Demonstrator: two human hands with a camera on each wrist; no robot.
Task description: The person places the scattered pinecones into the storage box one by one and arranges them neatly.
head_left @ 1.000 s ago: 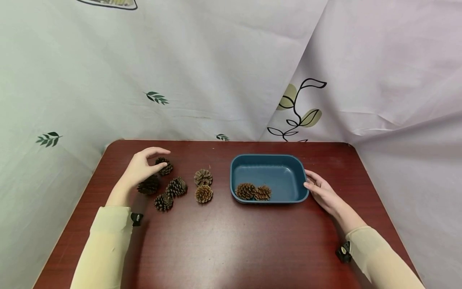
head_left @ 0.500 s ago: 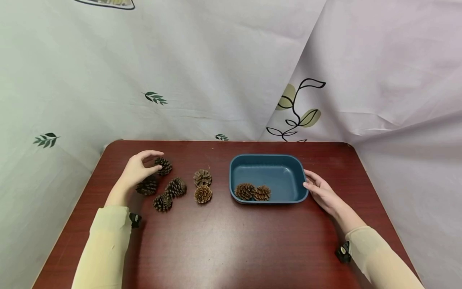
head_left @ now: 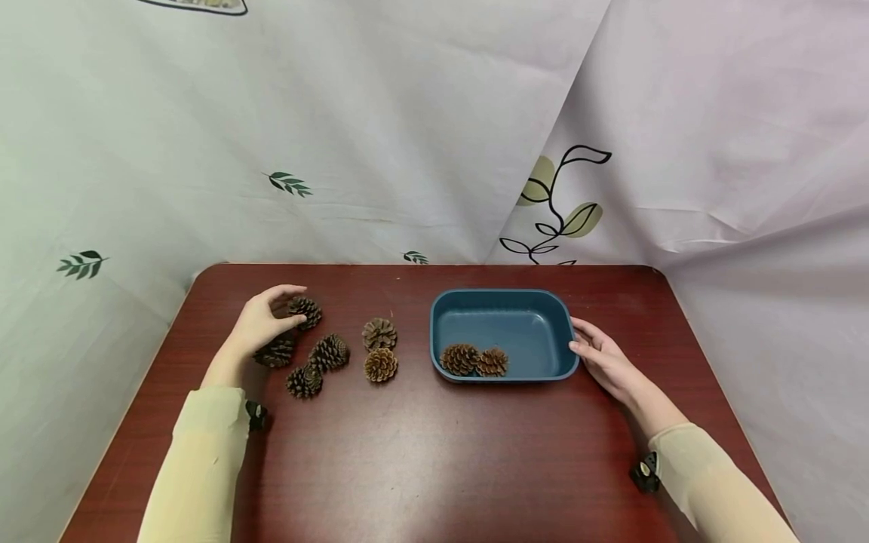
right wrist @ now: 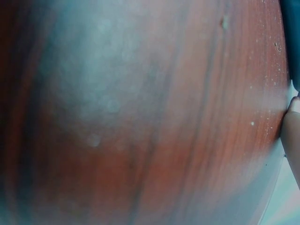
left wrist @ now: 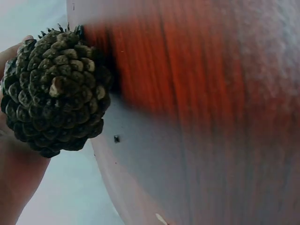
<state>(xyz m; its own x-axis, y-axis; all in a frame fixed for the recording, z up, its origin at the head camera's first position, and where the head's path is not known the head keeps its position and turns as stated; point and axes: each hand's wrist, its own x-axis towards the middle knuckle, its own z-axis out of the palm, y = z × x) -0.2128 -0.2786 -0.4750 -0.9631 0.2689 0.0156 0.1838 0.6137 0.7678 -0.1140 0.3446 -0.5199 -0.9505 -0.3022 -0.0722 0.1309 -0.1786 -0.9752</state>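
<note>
My left hand [head_left: 261,320] is at the far left of the table in the head view. Its thumb and forefinger are spread on either side of a dark pinecone [head_left: 307,311]; the thumb overlaps its near edge, with a gap below the forefinger. A pinecone [left wrist: 56,93] fills the left of the left wrist view, partly covering the hand. Under the wrist lies another pinecone [head_left: 274,351], partly hidden. On the right, my right hand [head_left: 603,358] holds the end of a blue rectangular box [head_left: 505,378], thumb over the rim and fingers along the outer wall.
Two pinecones [head_left: 460,360] lie inside the box, at its near left corner. Between hand and box, a dark pair [head_left: 329,352] and a lighter brown pair of pinecones [head_left: 380,365] rest on the reddish-brown table [head_left: 421,452]. A pale printed cloth [head_left: 380,136] hangs behind.
My left hand has lowered slightly around the far pinecone, its forefinger dropping and drawing back toward the left. The right hand and the box keep their places; the view has shifted a little.
</note>
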